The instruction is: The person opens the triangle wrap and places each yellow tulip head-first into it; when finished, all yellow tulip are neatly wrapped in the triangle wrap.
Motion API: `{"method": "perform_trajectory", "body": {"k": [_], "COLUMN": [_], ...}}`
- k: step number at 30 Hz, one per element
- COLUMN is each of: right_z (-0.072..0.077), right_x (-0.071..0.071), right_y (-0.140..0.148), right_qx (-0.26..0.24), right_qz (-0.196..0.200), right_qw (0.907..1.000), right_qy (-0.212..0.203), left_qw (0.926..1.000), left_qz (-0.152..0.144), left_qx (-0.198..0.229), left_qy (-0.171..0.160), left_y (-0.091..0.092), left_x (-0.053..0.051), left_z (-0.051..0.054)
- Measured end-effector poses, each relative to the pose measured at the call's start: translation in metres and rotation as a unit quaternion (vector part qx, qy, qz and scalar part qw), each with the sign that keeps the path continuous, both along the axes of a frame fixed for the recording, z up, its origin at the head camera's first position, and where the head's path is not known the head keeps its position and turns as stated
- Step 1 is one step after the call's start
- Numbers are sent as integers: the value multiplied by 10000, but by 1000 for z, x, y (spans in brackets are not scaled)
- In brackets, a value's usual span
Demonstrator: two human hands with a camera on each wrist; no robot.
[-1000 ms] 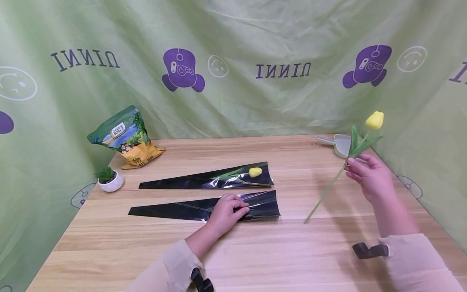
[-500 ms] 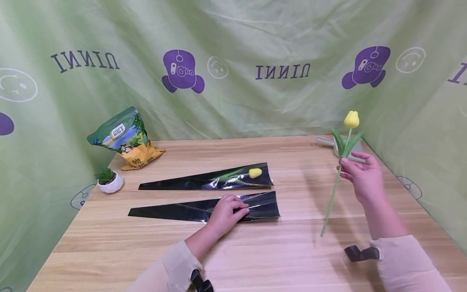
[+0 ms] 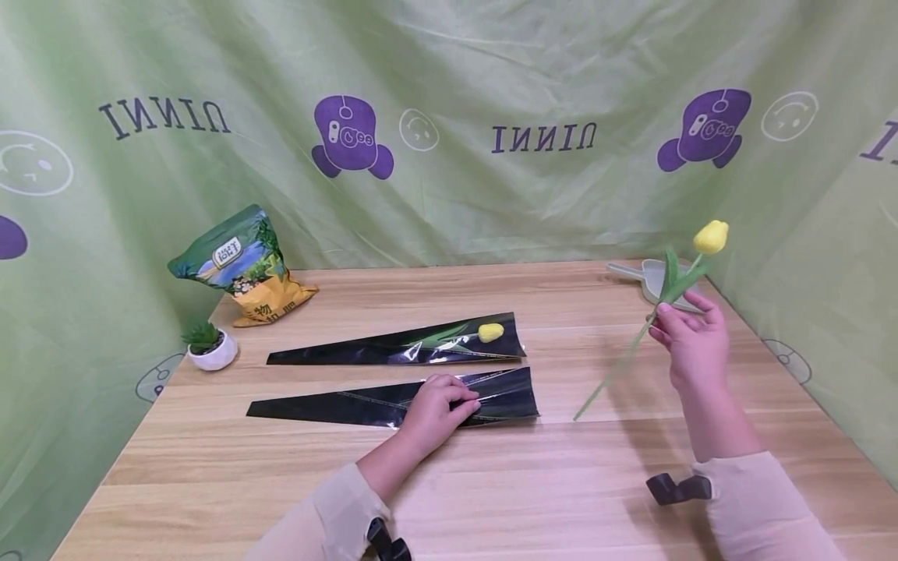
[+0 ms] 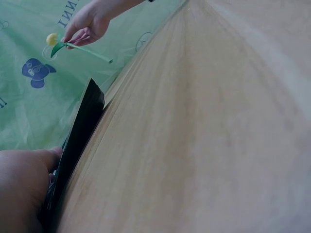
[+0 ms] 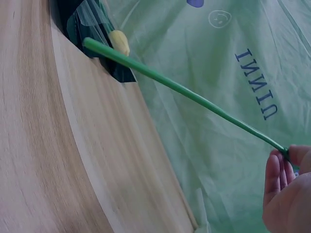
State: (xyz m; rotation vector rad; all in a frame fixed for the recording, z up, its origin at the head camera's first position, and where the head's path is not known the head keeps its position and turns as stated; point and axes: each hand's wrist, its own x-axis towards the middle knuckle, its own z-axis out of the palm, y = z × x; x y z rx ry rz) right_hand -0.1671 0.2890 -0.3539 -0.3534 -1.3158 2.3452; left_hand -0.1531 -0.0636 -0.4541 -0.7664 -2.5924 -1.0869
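Note:
In the head view my right hand pinches a yellow tulip by its green stem, just below the leaves. The tulip is held above the table, its blossom up and to the right and its stem end pointing down-left. My left hand rests on the nearer black flower sleeve and pinches its upper film near the wide mouth, fingers curled. In the left wrist view that sleeve stands slightly raised at its mouth. Behind it lies another black sleeve with a yellow tulip inside.
A pale scoop lies at the back right, partly behind the right hand and tulip. At the back left stand a green-and-yellow printed bag and a small potted succulent. A green printed curtain surrounds the wooden table.
My right hand has moved a little left. The tulip swung upright, then tilted again, its blossom to the right and stem end toward the sleeve. My left hand has stayed in place.

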Motion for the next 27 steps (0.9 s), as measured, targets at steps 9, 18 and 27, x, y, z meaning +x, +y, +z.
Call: {"method": "perform_trajectory", "body": {"k": [9, 18, 27], "right_z": [-9, -31, -46], "right_x": [-3, -2, -1], "right_y": [-10, -39, -67], "right_qx": [-530, -270, 111], "right_qz": [-870, -772, -556], "right_qw": [9937, 9933, 9932], "right_qy": [-461, -816, -1018], "left_qw": [9999, 9997, 9998], "left_qz": [41, 39, 58], "left_qx": [28, 44, 18], "left_qy": [109, 225, 192], "left_y": [0, 0, 0], "left_x": [0, 0, -1], "left_z": [-1, -1, -1]}}
